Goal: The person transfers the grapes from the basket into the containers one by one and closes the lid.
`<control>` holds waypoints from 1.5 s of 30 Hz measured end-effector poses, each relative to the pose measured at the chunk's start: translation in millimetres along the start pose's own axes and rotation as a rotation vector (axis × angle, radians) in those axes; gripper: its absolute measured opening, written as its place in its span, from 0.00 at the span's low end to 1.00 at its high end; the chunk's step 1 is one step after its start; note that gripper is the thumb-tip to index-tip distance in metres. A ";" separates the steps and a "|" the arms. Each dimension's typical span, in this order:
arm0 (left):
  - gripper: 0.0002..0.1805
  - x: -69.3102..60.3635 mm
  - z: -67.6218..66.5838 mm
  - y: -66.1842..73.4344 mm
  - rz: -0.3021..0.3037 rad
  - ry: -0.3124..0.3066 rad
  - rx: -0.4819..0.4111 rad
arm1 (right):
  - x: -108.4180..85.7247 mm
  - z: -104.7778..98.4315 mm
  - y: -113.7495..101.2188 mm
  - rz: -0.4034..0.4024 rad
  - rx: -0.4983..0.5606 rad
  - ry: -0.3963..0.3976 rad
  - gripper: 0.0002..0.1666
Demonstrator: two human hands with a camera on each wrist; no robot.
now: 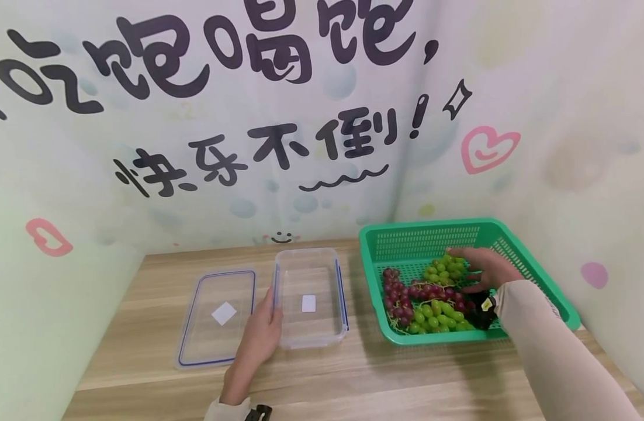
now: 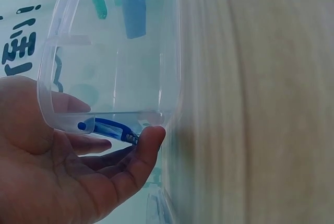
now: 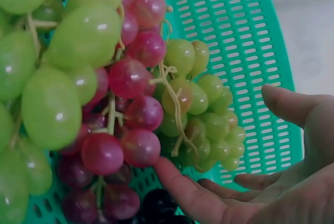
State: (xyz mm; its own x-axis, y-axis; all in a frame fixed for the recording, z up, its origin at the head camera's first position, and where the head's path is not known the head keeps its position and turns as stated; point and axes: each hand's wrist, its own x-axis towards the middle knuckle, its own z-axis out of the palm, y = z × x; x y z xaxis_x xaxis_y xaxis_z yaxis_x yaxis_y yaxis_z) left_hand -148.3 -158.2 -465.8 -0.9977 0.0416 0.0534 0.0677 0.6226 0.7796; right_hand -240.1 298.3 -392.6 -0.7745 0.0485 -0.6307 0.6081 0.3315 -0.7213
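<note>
A clear plastic container stands on the table, its lid off. My left hand grips its left wall; in the left wrist view the thumb shows through the clear plastic and the fingers curve outside, beside a blue-edged latch. My right hand reaches into the green basket, fingers spread with nothing held. Close to its fingertips are red grapes and a small green bunch; whether one finger touches a red grape I cannot tell. Larger green grapes lie at the basket's near side.
A clear lid with a blue seal lies flat left of the container. Some black grapes show below the red ones. A wall covering with lettering borders the wooden table at the back.
</note>
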 end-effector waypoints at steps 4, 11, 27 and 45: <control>0.30 -0.9 0.2 -1.3 -0.007 0.002 0.001 | 7.5 4.3 0.5 0.010 0.017 -0.002 0.60; 0.30 -1.5 1.1 -2.1 0.004 0.008 -0.004 | 18.7 7.6 1.3 0.034 0.021 0.021 0.58; 0.30 0.0 -0.5 -1.6 -0.003 0.000 -0.022 | 29.0 10.6 0.8 0.045 -0.034 0.033 0.54; 0.30 -0.8 0.7 -1.4 -0.008 0.007 -0.025 | 34.7 8.9 6.5 0.000 -0.105 0.033 0.50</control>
State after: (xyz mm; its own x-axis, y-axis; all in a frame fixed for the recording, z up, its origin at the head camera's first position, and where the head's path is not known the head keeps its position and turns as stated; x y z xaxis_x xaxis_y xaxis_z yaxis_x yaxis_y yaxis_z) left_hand -147.6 -158.6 -467.4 -0.9982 0.0307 0.0512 0.0594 0.6030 0.7956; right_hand -261.5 293.8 -421.7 -0.7811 0.0787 -0.6194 0.5875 0.4286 -0.6864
